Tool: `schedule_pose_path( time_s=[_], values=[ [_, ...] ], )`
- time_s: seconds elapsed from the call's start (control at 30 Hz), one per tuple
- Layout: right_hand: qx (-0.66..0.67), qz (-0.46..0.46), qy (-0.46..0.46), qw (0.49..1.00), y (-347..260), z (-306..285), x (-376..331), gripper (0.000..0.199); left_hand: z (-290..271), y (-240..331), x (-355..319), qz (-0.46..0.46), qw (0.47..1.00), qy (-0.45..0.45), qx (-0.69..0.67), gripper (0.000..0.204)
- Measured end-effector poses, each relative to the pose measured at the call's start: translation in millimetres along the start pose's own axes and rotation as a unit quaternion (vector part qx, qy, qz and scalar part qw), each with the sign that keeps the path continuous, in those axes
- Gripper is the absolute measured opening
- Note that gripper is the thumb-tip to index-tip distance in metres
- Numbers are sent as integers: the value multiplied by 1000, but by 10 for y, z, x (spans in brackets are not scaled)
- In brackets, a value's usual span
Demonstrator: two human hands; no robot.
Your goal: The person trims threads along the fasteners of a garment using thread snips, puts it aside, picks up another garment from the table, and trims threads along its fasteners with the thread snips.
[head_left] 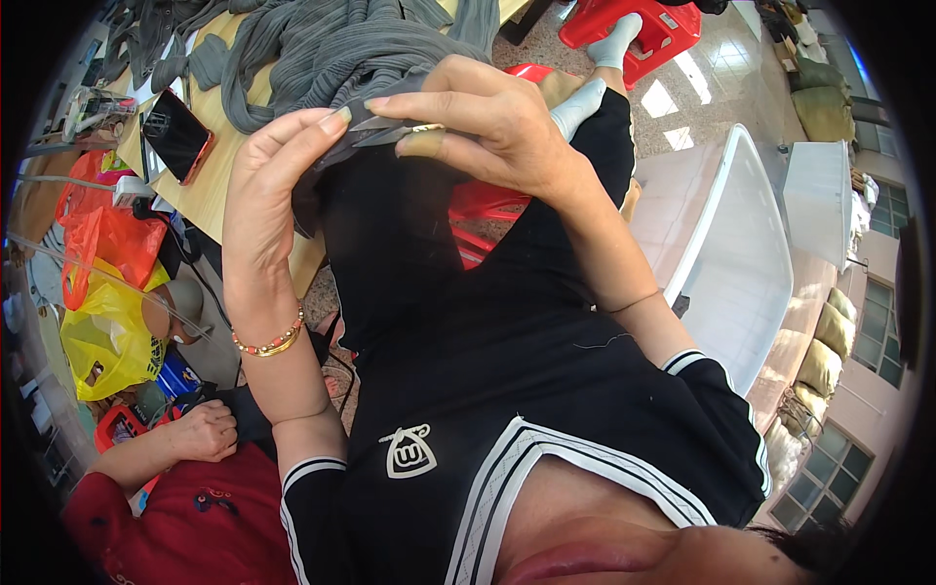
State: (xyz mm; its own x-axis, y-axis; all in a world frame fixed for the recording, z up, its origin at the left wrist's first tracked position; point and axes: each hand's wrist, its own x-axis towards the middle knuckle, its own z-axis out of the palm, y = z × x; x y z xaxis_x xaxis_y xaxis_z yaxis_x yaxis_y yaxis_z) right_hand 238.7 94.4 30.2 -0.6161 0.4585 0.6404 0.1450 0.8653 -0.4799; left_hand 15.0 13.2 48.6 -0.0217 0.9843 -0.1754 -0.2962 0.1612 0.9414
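Observation:
My left hand, with a beaded bracelet at the wrist, pinches the edge of a thin dark grey knit piece between thumb and fingers. My right hand comes in from the right, its thumb and forefinger closed round small metal thread snips. The snips' pointed blades lie at the cloth's edge, close to my left thumb; most of their body is hidden in my fingers. Behind my hands a heap of grey ribbed knit pieces covers part of the wooden table.
A dark phone lies on the table at the left. Red bags and a yellow bag hang beside it. A person in a red top sits at lower left. A white bin stands right; a red stool is beyond.

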Motion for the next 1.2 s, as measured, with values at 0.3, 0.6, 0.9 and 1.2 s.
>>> schedule_pose_path(
  time_s=[0.3, 0.6, 0.9, 1.2],
  values=[
    [8, -17, 4, 1000, -8, 18, 45, 32, -8, 30, -7, 5, 1000, -12, 8, 16],
    [356, 266, -38, 895, -112, -30, 121, 29, 192, 189, 37, 22, 997, -58, 42, 18],
    [430, 316, 81, 842, -102, -454, 106, 13, -64, 24, -29, 92, 966, -33, 240, 28],
    [500, 322, 150, 790, 98, -508, -105, 15, -232, -25, -128, 66, 976, -6, 205, 9]
  ],
)
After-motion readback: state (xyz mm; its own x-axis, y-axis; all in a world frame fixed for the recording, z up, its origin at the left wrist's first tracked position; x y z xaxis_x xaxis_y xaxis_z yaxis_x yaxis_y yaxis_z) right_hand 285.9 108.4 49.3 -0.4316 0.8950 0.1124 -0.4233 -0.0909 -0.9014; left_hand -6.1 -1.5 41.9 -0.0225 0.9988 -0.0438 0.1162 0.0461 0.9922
